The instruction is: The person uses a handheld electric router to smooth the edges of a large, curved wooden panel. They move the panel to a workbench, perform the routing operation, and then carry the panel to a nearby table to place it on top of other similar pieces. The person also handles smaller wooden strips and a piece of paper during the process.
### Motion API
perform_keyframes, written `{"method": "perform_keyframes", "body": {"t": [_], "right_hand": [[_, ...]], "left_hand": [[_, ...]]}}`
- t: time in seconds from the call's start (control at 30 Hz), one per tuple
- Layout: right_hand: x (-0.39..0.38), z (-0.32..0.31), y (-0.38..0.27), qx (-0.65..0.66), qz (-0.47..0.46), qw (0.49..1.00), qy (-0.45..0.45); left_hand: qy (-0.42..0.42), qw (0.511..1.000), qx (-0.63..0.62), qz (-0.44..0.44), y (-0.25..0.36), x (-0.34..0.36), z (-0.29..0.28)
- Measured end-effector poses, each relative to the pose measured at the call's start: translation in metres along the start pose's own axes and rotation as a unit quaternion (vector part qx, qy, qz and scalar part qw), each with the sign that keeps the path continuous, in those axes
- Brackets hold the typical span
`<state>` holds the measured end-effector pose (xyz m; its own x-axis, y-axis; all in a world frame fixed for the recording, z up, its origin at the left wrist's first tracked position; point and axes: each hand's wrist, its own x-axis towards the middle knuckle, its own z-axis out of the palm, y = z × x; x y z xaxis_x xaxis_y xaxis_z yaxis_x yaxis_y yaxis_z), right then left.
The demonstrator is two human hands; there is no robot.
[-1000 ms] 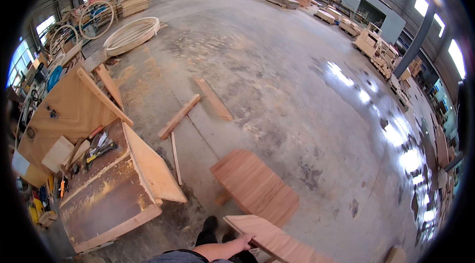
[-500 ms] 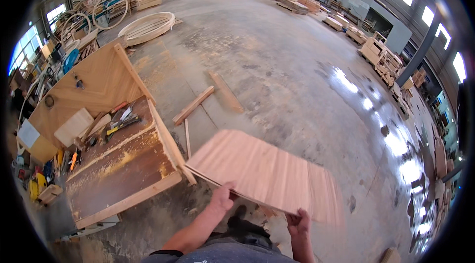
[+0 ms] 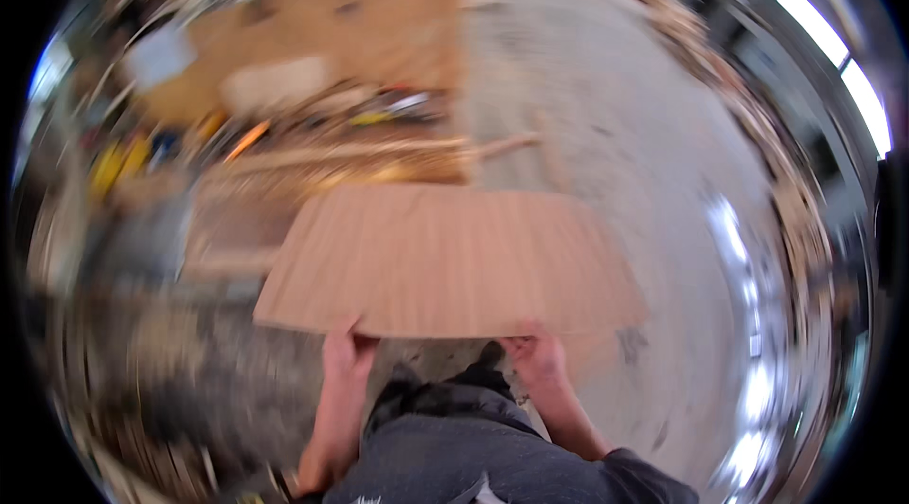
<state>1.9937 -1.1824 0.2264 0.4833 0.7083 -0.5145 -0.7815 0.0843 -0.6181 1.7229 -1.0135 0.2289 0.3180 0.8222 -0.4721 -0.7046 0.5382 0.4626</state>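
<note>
A wide, thin wooden panel (image 3: 450, 258) with slanted ends is held out flat in front of my body. My left hand (image 3: 348, 352) grips its near edge left of the middle, thumb on top. Further right along the same edge, my right hand (image 3: 536, 352) pinches the panel too, its thumb over the top face. The fingers beneath the board are hidden. Beyond the panel stands a wooden workbench (image 3: 227, 229) with a raised back board, partly covered by the panel. The picture is smeared by motion.
Blurred hand tools and wood pieces lie on the bench, among them a yellow-handled tool (image 3: 371, 117) and an orange tool (image 3: 248, 140). A wooden strip (image 3: 509, 143) lies past the bench's right end. Stacks of timber (image 3: 791, 201) line the far right side of the concrete floor (image 3: 663, 172).
My view has swung left, so the bench now lies ahead, behind the panel. The panel has levelled out and come round in front of me, both hands still holding its near edge.
</note>
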Motion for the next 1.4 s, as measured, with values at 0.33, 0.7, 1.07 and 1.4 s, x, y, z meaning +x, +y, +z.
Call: {"method": "perform_keyframes", "body": {"t": [0.33,0.7,1.07,1.4], "right_hand": [[-0.011,0.131,0.124,-0.110,0.146,0.978,-0.103],[0.033,0.285,0.264,-0.148,0.215,0.946,-0.194],[0.052,0.377,0.412,-0.013,0.247,0.961,-0.121],[0.063,0.390,0.517,-0.020,0.214,0.976,-0.023]], "left_hand": [[0.202,0.961,-0.129,0.140,0.108,-0.091,-0.154],[0.216,0.938,-0.119,0.244,0.248,-0.076,-0.220],[0.235,0.954,0.067,0.176,0.441,0.021,-0.282],[0.042,0.998,0.046,0.034,0.495,0.118,-0.460]]}}
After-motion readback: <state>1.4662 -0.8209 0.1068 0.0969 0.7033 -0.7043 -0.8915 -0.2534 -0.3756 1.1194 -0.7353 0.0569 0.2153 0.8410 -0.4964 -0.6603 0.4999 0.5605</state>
